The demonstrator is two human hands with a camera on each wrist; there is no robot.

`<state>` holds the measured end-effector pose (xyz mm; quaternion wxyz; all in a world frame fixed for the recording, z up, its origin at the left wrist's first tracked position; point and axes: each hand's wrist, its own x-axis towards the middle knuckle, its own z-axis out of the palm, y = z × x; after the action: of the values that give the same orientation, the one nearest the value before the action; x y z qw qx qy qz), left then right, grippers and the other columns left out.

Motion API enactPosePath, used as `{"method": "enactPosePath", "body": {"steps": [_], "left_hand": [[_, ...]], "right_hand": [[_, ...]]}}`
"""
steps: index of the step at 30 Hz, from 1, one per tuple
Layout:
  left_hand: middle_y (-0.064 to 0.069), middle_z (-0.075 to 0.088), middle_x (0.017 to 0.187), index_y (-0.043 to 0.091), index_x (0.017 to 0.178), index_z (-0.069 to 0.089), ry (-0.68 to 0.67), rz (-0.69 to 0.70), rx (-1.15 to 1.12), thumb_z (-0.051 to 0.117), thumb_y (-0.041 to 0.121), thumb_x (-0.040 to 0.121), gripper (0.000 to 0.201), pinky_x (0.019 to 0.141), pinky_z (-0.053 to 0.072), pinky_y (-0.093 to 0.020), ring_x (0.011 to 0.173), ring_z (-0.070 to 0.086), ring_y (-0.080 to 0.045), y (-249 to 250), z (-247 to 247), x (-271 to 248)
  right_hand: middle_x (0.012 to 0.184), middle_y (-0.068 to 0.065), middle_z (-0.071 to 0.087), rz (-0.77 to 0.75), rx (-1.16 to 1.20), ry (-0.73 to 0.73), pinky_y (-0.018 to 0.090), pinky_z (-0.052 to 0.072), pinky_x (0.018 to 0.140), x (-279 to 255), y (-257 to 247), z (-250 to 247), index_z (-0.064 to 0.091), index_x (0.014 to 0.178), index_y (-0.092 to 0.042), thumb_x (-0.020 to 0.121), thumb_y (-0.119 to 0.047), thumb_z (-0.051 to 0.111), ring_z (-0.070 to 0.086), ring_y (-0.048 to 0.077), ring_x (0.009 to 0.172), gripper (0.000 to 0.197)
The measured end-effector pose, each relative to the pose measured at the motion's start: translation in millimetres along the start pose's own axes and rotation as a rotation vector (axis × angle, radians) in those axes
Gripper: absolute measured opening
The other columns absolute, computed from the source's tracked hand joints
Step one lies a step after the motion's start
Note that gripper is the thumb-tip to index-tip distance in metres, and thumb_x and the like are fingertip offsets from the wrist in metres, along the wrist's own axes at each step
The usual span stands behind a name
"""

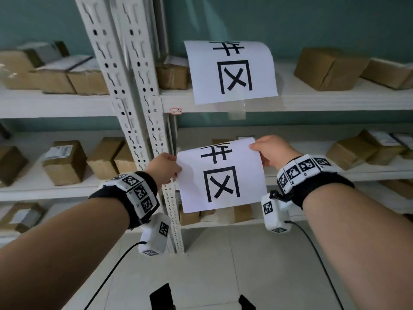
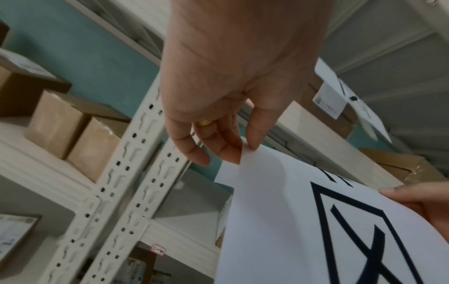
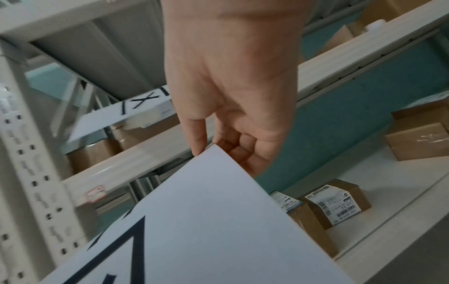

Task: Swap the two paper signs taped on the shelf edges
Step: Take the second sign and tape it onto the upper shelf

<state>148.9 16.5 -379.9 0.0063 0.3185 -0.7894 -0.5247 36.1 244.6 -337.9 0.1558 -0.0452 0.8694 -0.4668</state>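
Two white paper signs with black characters show in the head view. The upper sign [image 1: 232, 72] lies curled on the upper shelf [image 1: 335, 101], its lower edge at the shelf front, where a strip of clear tape [image 1: 238, 113] hangs. The lower sign [image 1: 221, 177] is held in front of the middle shelf. My left hand [image 1: 165, 167] pinches its left edge between thumb and fingers [image 2: 228, 146]. My right hand [image 1: 271, 149] pinches its top right corner [image 3: 213, 151]. The lower sign [image 2: 328, 221] bows slightly between the hands.
White perforated steel uprights [image 1: 134, 97] stand left of the signs. Brown cardboard boxes [image 1: 64, 162] sit on the shelves on both sides, with more [image 1: 328, 68] at the upper right. A small red label [image 1: 175, 111] is on the upper shelf edge. Pale floor lies below.
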Motion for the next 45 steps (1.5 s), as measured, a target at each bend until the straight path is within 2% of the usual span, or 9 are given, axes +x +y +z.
{"method": "enactPosePath", "body": {"steps": [3,9,15,21,25,32,37,41,45], "left_hand": [[-0.005,0.064,0.091,0.013,0.113,0.053,-0.007,-0.017,0.044,0.056,0.008,0.091,0.023,0.065,0.045,-0.027,0.082,0.06,-0.019,-9,-38,-23],[-0.015,0.055,0.131,0.002,0.133,0.049,-0.018,-0.037,0.348,0.054,0.025,0.096,0.043,0.092,0.043,-0.035,0.121,0.052,-0.03,-5,-93,-54],[-0.011,0.049,0.142,0.007,0.136,0.05,0.028,-0.058,0.447,0.062,0.036,0.089,0.056,0.106,0.035,-0.037,0.13,0.045,-0.028,-9,-136,-71],[-0.012,0.036,0.152,0.008,0.147,0.032,0.001,-0.052,0.569,0.06,0.042,0.09,0.072,0.112,0.033,-0.039,0.138,0.037,-0.028,-15,-159,-93],[-0.012,0.027,0.156,0.015,0.152,0.017,0.104,0.129,0.481,0.065,0.038,0.087,0.084,0.111,0.032,-0.04,0.14,0.033,-0.029,-3,-171,-101],[-0.001,0.023,0.156,0.023,0.15,0.025,0.352,0.603,0.392,0.07,0.019,0.083,0.08,0.106,0.037,-0.034,0.142,0.028,-0.021,27,-198,-114],[0.005,0.017,0.159,0.032,0.147,0.027,0.451,0.775,0.74,0.067,0.032,0.083,0.076,0.12,0.007,-0.051,0.149,0.006,-0.019,50,-202,-118],[0.006,0.053,0.136,0.029,0.126,0.054,0.482,0.754,0.806,0.056,0.04,0.09,0.038,0.118,-0.003,-0.051,0.138,0.034,-0.016,76,-193,-123],[0.004,0.066,0.111,0.025,0.109,0.062,0.489,0.744,0.723,0.051,0.039,0.092,0.024,0.118,0.011,-0.051,0.115,0.056,-0.02,90,-196,-122]], "right_hand": [[0.105,0.019,0.069,-0.039,-0.044,-0.037,0.037,0.053,0.082,-29,-24,16,0.063,0.101,0.001,0.085,-0.015,0.059,0.066,0.03,0.088,0.023],[0.101,0.021,0.069,-0.126,-0.185,-0.13,0.05,0.053,0.091,-62,-74,40,0.063,0.087,0.0,0.082,-0.016,0.057,0.065,0.036,0.098,0.018],[0.095,0.02,0.066,-0.3,-0.325,-0.204,0.052,0.054,0.088,-89,-116,61,0.055,0.078,-0.006,0.079,-0.021,0.057,0.067,0.037,0.092,0.016],[0.063,-0.001,0.041,-0.498,-0.45,-0.206,0.026,0.03,0.057,-124,-164,79,0.039,0.059,-0.018,0.081,-0.016,0.052,0.041,0.017,0.059,0.026],[0.079,0.0,0.051,-0.638,-0.617,-0.217,0.026,0.034,0.06,-139,-194,88,0.058,0.08,-0.012,0.08,-0.012,0.051,0.046,0.017,0.072,0.007],[0.102,-0.001,0.063,-0.738,-0.724,-0.153,0.03,0.05,0.08,-153,-224,73,0.063,0.09,-0.022,0.079,-0.011,0.052,0.06,0.02,0.097,0.018],[0.107,0.001,0.064,-0.769,-0.744,-0.118,0.031,0.051,0.084,-159,-233,64,0.065,0.1,-0.019,0.082,-0.01,0.054,0.061,0.02,0.099,0.023],[0.106,-0.001,0.062,-0.809,-0.735,-0.061,0.027,0.045,0.08,-159,-242,60,0.065,0.099,-0.021,0.082,-0.011,0.053,0.057,0.018,0.097,0.023],[0.093,-0.005,0.058,-0.801,-0.676,0.016,0.024,0.042,0.067,-155,-243,50,0.065,0.093,-0.019,0.082,-0.012,0.056,0.057,0.017,0.092,0.016]]}}
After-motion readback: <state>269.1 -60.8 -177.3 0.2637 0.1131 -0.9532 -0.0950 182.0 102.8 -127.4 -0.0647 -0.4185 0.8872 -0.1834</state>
